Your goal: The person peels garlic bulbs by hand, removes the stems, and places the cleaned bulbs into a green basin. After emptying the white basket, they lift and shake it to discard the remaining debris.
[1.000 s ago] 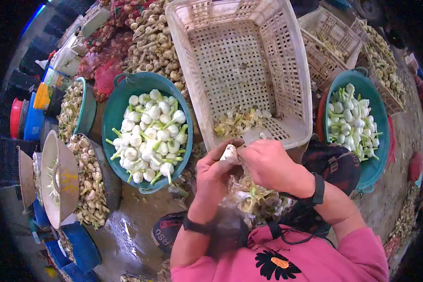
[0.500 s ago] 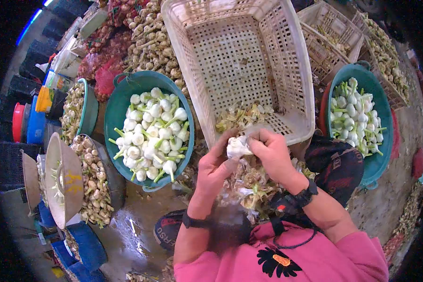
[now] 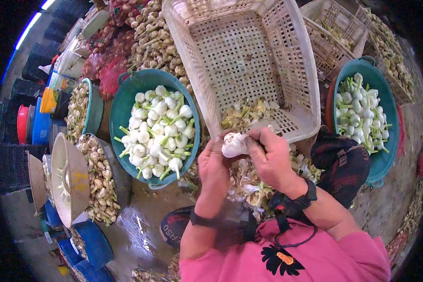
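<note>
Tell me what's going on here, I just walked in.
A person in a pink top is handling one garlic bulb, holding it between the left hand and right hand. The bulb is over the near end of a plastic crate, where some loose skins lie. On either side, a left teal tub and a right teal tub hold many whitish bulbs with green stems.

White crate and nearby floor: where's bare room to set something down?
Mostly bare: crate bottom, beyond the loose skins; shiny floor between large left tub, dark basin and left leg. Crowded: that tub, right tub; skin pile below the held bulb.
</note>
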`<state>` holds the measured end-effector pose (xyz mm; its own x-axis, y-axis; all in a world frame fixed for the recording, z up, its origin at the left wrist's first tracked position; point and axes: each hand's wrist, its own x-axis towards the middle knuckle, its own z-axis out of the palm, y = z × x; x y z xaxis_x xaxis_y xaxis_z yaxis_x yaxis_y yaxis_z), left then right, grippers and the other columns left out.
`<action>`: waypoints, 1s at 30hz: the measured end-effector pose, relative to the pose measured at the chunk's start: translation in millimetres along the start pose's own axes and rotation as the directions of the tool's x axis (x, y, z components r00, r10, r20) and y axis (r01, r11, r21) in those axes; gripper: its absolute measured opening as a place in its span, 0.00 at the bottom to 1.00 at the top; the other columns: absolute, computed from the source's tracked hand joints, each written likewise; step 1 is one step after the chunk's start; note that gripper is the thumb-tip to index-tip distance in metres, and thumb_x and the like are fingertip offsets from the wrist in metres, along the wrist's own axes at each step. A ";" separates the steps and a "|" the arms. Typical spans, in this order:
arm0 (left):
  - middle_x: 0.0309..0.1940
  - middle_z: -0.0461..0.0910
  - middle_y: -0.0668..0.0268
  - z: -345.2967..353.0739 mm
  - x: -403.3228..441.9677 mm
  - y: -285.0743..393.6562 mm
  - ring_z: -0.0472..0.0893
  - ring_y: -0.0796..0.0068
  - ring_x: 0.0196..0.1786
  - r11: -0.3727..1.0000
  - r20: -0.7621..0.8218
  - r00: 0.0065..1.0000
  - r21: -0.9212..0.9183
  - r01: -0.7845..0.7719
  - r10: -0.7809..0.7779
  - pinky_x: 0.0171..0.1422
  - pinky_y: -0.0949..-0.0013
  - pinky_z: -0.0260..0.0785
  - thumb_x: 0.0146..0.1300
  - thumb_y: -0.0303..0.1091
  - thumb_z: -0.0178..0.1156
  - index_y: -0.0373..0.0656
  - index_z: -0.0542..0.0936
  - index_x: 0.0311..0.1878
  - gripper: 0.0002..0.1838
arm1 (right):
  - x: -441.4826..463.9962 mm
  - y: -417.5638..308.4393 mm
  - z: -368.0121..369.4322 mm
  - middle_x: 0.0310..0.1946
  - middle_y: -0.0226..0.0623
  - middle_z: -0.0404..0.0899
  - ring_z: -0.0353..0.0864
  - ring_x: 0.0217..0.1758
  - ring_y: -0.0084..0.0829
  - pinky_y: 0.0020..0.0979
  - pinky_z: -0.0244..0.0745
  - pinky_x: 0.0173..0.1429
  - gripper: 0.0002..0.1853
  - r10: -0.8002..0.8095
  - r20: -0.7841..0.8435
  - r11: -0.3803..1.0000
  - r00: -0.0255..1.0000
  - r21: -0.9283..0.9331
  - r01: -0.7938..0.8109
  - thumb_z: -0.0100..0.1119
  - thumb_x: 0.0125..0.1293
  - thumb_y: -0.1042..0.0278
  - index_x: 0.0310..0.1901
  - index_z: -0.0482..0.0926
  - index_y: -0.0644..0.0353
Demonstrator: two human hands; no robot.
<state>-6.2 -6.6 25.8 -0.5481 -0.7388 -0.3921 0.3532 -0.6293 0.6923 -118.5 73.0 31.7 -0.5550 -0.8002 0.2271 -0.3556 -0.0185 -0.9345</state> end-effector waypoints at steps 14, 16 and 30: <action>0.33 0.81 0.63 -14.9 1.5 -7.3 0.79 0.76 0.32 0.984 0.032 0.992 0.131 -0.121 0.118 0.38 0.73 0.73 0.59 0.32 0.62 0.33 0.77 0.43 0.13 | 11.1 6.3 4.8 0.34 0.34 0.79 0.78 0.37 0.26 0.28 0.72 0.42 0.08 0.498 0.317 0.385 0.807 0.753 -0.533 0.52 0.62 0.70 0.41 0.76 0.63; 0.35 0.80 0.61 -13.4 2.1 -8.7 0.80 0.72 0.34 0.995 0.036 0.994 -0.002 -0.101 0.101 0.40 0.70 0.74 0.59 0.33 0.61 0.33 0.77 0.44 0.13 | 11.4 12.3 3.9 0.35 0.34 0.80 0.79 0.39 0.28 0.29 0.73 0.42 0.09 0.414 0.416 0.134 0.809 0.852 -0.506 0.53 0.61 0.69 0.42 0.76 0.61; 0.45 0.78 0.59 -2.7 -16.2 6.4 0.80 0.66 0.41 0.995 0.219 0.974 0.068 -0.075 0.058 0.40 0.61 0.77 0.60 0.34 0.59 0.37 0.71 0.51 0.18 | -6.6 34.4 -53.8 0.37 0.47 0.78 0.77 0.41 0.47 0.42 0.73 0.45 0.13 0.110 0.394 0.947 0.912 -0.319 0.024 0.51 0.55 0.73 0.43 0.77 0.61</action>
<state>7.0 0.7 34.9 -0.6793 -0.7034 -0.2091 0.3404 -0.5545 0.7594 -167.6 109.9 12.8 -0.2489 -0.9685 -0.0038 -0.5900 0.1547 -0.7924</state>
